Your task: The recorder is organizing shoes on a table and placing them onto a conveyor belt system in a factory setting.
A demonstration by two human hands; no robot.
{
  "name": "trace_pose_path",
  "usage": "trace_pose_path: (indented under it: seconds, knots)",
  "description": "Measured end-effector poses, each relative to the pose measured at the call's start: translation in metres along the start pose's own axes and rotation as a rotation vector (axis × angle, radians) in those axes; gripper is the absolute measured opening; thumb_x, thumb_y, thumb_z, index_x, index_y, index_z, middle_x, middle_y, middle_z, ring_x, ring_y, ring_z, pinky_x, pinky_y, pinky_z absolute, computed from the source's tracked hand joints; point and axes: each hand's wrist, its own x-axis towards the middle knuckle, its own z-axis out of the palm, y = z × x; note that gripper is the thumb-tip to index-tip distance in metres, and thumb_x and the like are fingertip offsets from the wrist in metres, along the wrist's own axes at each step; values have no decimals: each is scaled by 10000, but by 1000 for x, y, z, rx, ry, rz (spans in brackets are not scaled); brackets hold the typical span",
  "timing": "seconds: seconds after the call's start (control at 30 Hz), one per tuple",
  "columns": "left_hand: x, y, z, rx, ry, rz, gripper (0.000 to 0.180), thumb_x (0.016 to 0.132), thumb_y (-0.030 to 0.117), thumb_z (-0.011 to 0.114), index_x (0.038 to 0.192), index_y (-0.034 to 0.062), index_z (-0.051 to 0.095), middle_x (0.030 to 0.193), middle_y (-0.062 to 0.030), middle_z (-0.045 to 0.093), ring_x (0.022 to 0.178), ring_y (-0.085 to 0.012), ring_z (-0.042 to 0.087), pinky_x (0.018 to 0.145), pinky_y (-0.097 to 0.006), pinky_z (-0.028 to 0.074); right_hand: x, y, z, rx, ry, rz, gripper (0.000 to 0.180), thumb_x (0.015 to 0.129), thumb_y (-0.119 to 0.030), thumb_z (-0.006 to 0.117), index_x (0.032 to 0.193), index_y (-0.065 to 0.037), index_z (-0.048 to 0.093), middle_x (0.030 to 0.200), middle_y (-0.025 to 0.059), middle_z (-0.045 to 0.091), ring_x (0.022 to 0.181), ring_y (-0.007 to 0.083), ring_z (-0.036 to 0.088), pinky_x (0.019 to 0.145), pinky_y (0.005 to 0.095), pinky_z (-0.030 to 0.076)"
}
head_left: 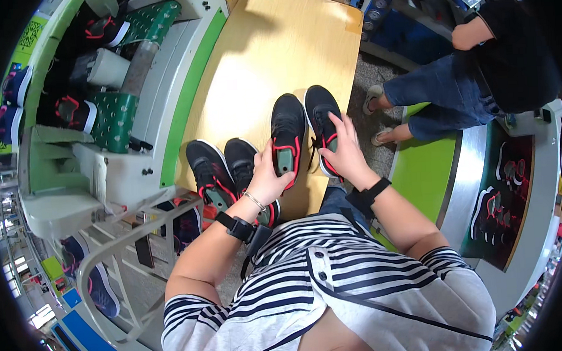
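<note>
Two black sneakers with red collar trim and white soles stand side by side on the wooden tabletop, toes pointing away from me. My left hand [272,181] is closed on the heel of the left sneaker [288,120]; a green shoe last [285,160] fills its opening. My right hand [349,154] grips the right sneaker [321,105], thumb on the near side and fingers over the outer side. Loose black laces hang between the two. To the left of my left hand, another sneaker [205,163] and its mate [240,155] lie on the table, partly hidden by my forearm.
The wooden table [251,57] stretches ahead. On the left, a green-edged machine [184,117] carries sneakers on green supports. A co-worker [459,92] stands at the right beside a green-and-metal conveyor [428,163] with more shoes. A pale metal rack [119,270] with shoes stands at lower left.
</note>
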Motion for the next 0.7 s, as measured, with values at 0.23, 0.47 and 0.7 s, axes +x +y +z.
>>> trace_pose_path:
  seconds: [0.23,0.47,0.7]
  knots:
    - [8,15,-15,28,204,46,517,858,143,740,1314,-11,554,1084,-217,647,917,-303,673,821,-390,533,25,-16,-25,-233,-19,-567,101,797,-119,677,892,-100,709,1099,63,637,1157,278,542,1030,481,376]
    - [-14,14,-10,36,151,341,284,836,23,734,1117,16,694,1028,-130,624,871,-236,647,767,-323,532,-13,19,-52,-19,57,-407,111,840,-56,667,947,-61,640,932,95,600,920,314,560,856,404,452]
    - [-3,12,6,648,201,556,343,836,59,581,1164,19,671,993,-137,548,923,-314,569,820,-399,485,-21,3,-40,-195,58,-350,130,851,-165,709,910,-79,632,919,84,594,909,296,571,800,405,423]
